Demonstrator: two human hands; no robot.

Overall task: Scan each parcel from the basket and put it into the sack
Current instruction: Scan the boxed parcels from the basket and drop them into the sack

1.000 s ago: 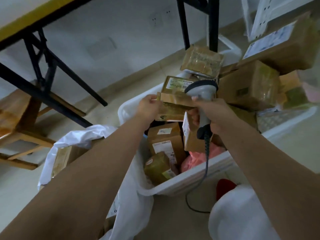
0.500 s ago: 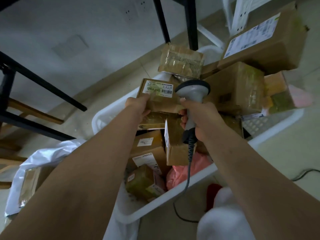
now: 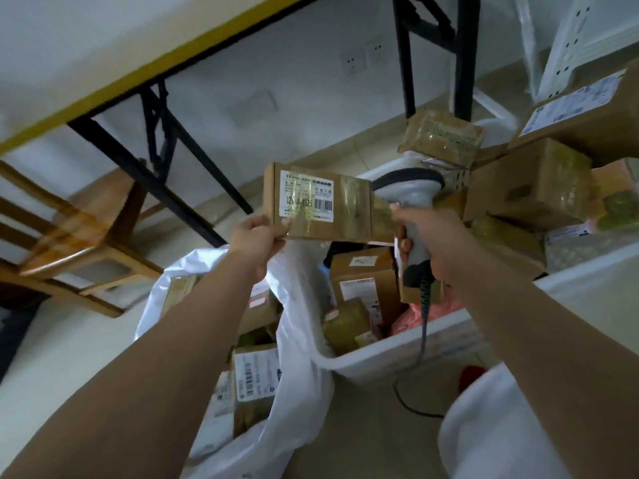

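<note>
The left hand [image 3: 257, 238] is pinching the lower left corner of a flat cardboard parcel [image 3: 316, 202], holding it up with its white label and barcode facing the camera. The right hand [image 3: 430, 236] is wrapping its fingers round the grip of a grey scanner [image 3: 409, 188], whose head is sitting just beside the parcel's right edge. The parcel is hanging in the air above the gap between the white sack [image 3: 301, 305] on the left and the white basket [image 3: 397, 350] on the right.

The likeliest trouble, as I judge it, is a missed read: the scanner head is lying alongside the box and not plainly facing the barcode, and glossy tape is crossing the label, so glare could spoil the scan. The corner pinch is also thin; a tilt could let the parcel slip and drop back among unscanned boxes in the basket, mixing the two lots. The scanner cable [image 3: 423, 326] is trailing over the basket rim and could snag on a box.

Both containers are standing on a pale tiled floor. The sack is already holding several labelled boxes; the basket is piled high with more. Beyond, a yellow-edged counter [image 3: 145, 67] on black legs is standing against a white wall with sockets, with a wooden chair [image 3: 86, 243] at left.
</note>
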